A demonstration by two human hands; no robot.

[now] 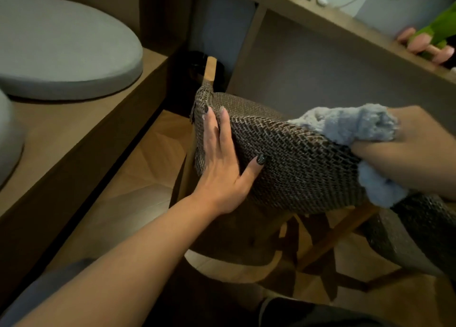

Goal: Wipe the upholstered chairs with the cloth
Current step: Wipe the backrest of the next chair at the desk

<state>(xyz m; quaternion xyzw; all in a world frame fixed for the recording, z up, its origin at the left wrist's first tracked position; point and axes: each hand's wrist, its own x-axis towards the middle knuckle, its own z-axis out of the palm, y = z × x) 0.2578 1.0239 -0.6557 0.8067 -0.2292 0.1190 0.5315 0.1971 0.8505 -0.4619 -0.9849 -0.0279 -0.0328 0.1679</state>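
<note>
A chair with brown woven upholstery (296,163) and light wooden legs fills the middle of the view, its curved backrest facing me. My left hand (222,159) lies on the backrest's left edge, fingers wrapped over the top and thumb pressed on the fabric. My right hand (409,149) is closed around a fluffy blue-grey cloth (350,126), which is pressed against the upper right of the backrest. Part of the cloth bulges out below the hand.
A wooden bench (81,139) runs along the left with grey cushions (61,52) on it. A wooden desk (320,18) stands behind the chair, holding pink tulips (429,43), cables and small white items. The floor is wood parquet (148,168).
</note>
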